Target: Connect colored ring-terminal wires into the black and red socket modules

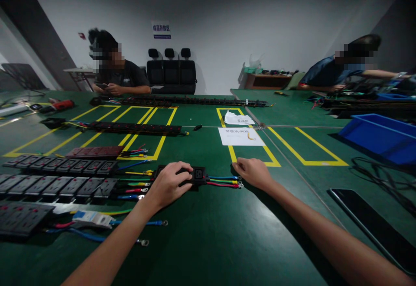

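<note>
My left hand (171, 185) lies over a short black socket module (199, 175), its fingers curled across the top and covering the module's left part. From the module's right end run blue, green and red wires (222, 182) tipped with ring terminals. Close beside those terminals my right hand (251, 172) rests on the green table, fingers curled in; whether it holds anything is hidden. To the left lie rows of black socket strips (58, 187) with coloured wires, and a dark red strip (94, 152) behind them.
Longer black strips (136, 128) lie further back, near white papers (242, 136) and yellow tape outlines. At the right are a blue bin (380, 138), black cables (383, 177) and a dark phone-like slab (370, 225). Two people sit across the green table (201, 251).
</note>
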`<state>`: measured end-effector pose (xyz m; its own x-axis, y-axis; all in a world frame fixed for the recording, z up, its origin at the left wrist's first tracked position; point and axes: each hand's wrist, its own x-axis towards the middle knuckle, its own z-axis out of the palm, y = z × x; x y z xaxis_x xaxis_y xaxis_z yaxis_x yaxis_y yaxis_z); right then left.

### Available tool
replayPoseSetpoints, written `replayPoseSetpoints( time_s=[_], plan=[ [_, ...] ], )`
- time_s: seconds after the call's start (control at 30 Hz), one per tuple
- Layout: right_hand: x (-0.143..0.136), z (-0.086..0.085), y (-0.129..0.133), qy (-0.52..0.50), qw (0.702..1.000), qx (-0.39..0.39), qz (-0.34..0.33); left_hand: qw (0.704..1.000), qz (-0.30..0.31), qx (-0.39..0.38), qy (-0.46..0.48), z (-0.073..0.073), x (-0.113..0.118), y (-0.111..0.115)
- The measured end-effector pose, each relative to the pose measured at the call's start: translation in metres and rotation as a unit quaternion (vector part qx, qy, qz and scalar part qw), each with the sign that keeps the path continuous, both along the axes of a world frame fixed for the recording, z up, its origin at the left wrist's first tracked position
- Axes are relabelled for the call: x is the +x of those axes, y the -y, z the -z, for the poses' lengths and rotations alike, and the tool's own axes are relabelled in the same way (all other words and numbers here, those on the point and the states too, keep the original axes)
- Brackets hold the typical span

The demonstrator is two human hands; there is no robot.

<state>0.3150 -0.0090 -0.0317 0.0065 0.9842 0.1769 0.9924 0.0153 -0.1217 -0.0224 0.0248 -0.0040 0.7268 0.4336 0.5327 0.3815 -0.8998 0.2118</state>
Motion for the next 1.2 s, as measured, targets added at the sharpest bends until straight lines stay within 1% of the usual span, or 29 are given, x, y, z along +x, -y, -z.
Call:
replayPoseSetpoints(
  time_s=[0.13,0.3,0.43,0.57,0.67,0.8,1.03,1.2],
  plan=[
    [0.0,0.0,0.0,0.002,1.0,0.001,0.002,1.0,-0.01,-0.004,-0.018,0.0,0.001,0.0],
    [0.0,0.0,0.0,-0.001,1.0,0.003,0.003,0.999,-0.015,0.038,-0.036,0.003,0.002,0.001],
    [0.001,0.001,0.0,-0.002,1.0,0.005,0.0,0.997,-0.024,0.062,-0.039,0.0,0.004,0.004],
    [0.001,0.001,-0.001,-0.002,1.0,0.002,0.002,0.993,-0.018,0.089,-0.075,-0.004,0.008,0.009],
    [0.0,0.0,-0.001,0.002,1.0,0.001,0.001,0.992,-0.005,0.081,-0.1,-0.005,0.012,0.012],
    [0.0,0.0,-0.001,0.006,1.0,0.004,-0.003,0.993,-0.006,0.055,-0.104,-0.006,0.013,0.015],
    [-0.001,-0.002,0.0,0.013,1.0,-0.006,0.007,0.991,-0.005,0.061,-0.121,-0.01,0.012,0.014],
    [-0.002,-0.004,0.0,0.014,1.0,-0.011,0.008,0.991,-0.011,0.059,-0.122,-0.007,0.012,0.012]
  ],
)
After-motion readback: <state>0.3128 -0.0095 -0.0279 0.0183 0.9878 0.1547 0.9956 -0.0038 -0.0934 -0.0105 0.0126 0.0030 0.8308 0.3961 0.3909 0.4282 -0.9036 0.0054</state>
